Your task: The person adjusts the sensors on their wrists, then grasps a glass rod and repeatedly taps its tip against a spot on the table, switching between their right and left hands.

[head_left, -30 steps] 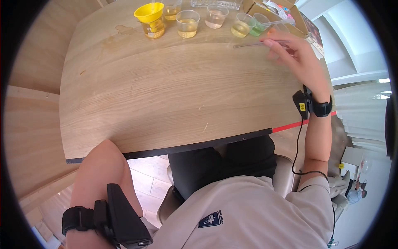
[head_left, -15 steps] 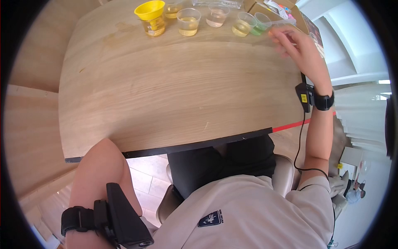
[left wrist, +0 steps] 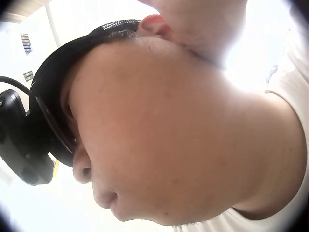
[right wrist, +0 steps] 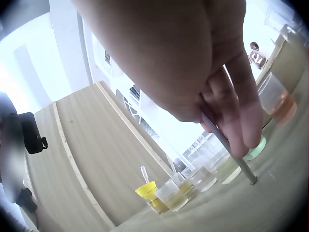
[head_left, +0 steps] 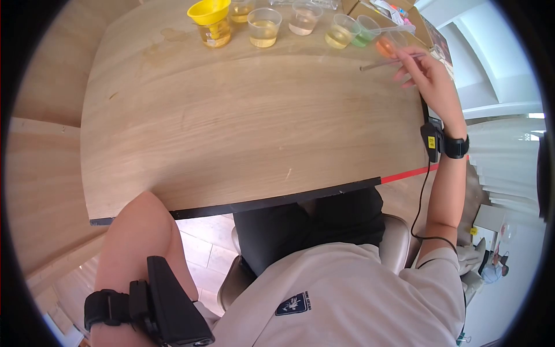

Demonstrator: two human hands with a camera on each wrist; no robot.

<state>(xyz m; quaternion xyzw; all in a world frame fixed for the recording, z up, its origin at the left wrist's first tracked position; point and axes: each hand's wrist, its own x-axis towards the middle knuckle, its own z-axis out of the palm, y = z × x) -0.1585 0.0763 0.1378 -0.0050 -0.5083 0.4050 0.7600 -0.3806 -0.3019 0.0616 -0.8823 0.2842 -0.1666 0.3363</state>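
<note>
My right hand [head_left: 430,78] pinches a thin grey stick [right wrist: 231,147] between thumb and fingers. In the right wrist view its tip slants down close to the tabletop. Right by the fingertips stands a clear plastic cup of orange liquid [right wrist: 281,107]. A cup of green liquid [head_left: 364,38] and a cup of pale yellow liquid [head_left: 337,37] are just left of it. My left hand [left wrist: 205,26] is raised beside the head, near the ear; only its lower part shows in the left wrist view, and its fingers are hidden.
Further left along the table [head_left: 248,121] stand a pinkish cup [head_left: 302,24], another yellow cup [head_left: 263,33], and a beaker of amber liquid [head_left: 216,39] topped by a yellow funnel [head_left: 209,11]. An open cardboard box [head_left: 416,23] sits at the back right. A wet stain [head_left: 172,34] marks the wood.
The stick's tip, out to the left a second ago, was lost from sight half a second ago and now shows further right. The right hand has shifted slightly right and toward the body.
</note>
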